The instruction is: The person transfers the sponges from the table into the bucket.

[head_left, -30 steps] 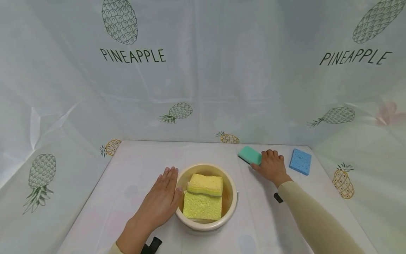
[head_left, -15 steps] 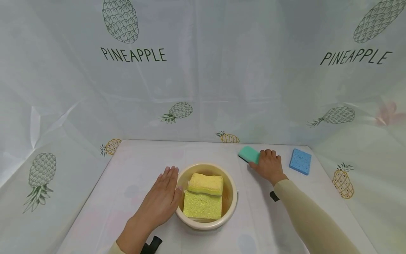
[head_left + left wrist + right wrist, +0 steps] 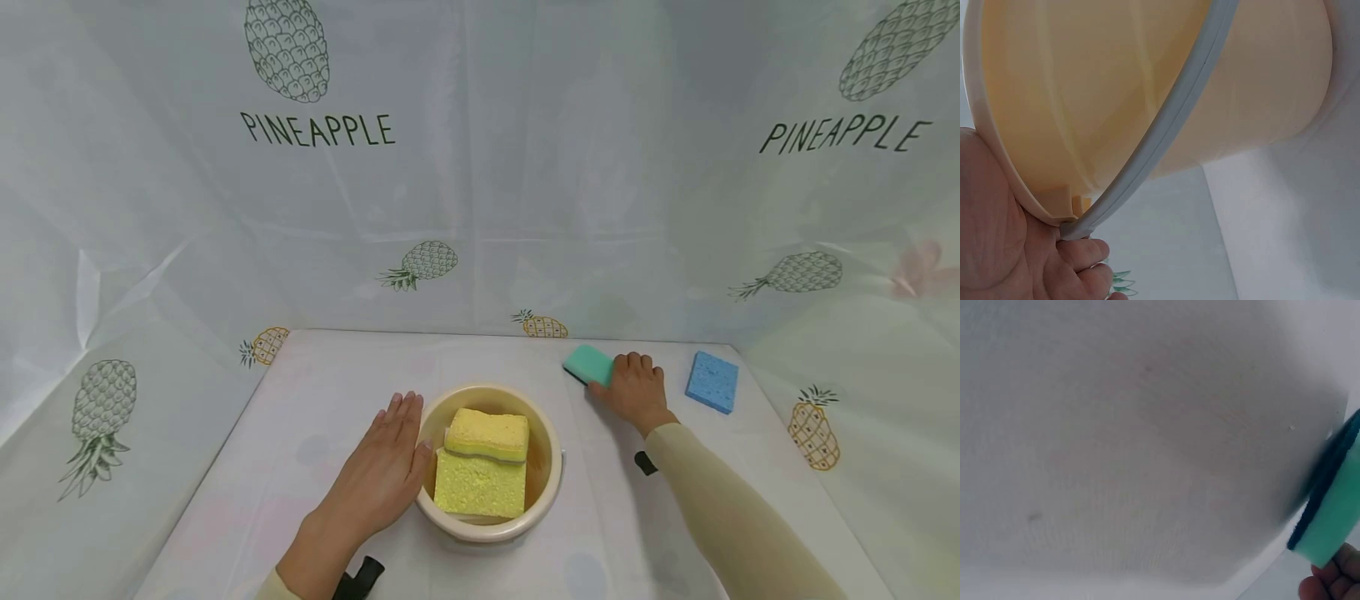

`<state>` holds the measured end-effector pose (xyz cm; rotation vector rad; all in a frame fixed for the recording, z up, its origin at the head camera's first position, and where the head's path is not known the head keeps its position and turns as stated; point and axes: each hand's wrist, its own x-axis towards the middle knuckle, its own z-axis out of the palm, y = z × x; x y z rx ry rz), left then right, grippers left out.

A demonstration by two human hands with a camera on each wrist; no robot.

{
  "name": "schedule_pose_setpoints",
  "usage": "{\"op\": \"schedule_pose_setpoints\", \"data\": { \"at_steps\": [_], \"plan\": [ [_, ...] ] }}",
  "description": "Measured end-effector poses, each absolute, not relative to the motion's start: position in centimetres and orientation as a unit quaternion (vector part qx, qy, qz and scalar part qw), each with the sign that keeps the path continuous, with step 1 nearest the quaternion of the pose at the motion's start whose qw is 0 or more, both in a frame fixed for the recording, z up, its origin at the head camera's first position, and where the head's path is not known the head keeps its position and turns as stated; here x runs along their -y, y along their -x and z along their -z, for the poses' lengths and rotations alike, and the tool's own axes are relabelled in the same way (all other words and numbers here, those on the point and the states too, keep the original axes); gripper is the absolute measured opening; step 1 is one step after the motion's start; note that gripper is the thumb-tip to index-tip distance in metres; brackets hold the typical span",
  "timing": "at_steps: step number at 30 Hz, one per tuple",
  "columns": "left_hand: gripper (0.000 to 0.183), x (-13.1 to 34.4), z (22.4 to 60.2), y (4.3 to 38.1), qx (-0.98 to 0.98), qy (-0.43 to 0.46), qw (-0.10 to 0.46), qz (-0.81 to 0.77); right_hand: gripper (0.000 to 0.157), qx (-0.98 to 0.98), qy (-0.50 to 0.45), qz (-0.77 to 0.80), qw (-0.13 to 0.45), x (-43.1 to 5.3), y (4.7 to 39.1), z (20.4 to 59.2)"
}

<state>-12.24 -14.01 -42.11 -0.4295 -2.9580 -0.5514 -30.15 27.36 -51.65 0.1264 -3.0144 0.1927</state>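
My left hand (image 3: 380,472) rests against the left rim of a cream bucket (image 3: 551,487), its fingers straight in the head view. The left wrist view shows the palm on the bucket's rim (image 3: 972,81), by the end of the grey handle (image 3: 1154,140). Inside the bucket, a yellow sponge (image 3: 489,434) leans on top of a larger yellow-green sponge (image 3: 480,485). At the back right, my right hand (image 3: 636,389) pinches the right end of a green sponge (image 3: 588,365). A dark scouring layer (image 3: 1322,487) lines the green sponge's underside, which sits on or just above the table.
A blue sponge (image 3: 712,382) lies to the right of my right hand, near the table's back right corner. White pineapple-print sheeting (image 3: 480,167) rises behind and beside the table (image 3: 330,375).
My right hand has shifted slightly left, further over the green sponge's end. The green sponge, the left hand and the bucket stay in place.
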Motion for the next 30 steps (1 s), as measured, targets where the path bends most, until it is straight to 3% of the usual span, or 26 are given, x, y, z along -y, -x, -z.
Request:
{"op": "schedule_pose_setpoints", "data": {
  "at_steps": [13, 30],
  "plan": [
    [0.064, 14.0, 42.1, 12.3, 0.971, 0.149, 0.055, 0.178, 0.072, 0.990, -0.073, -0.061, 0.107, -27.7, 28.5, 50.4],
    [0.063, 14.3, 41.7, 12.3, 0.972, 0.151, 0.051, 0.173, 0.071, 0.953, -0.171, -0.075, 0.240, -25.3, 24.5, 45.0]
  ]
}}
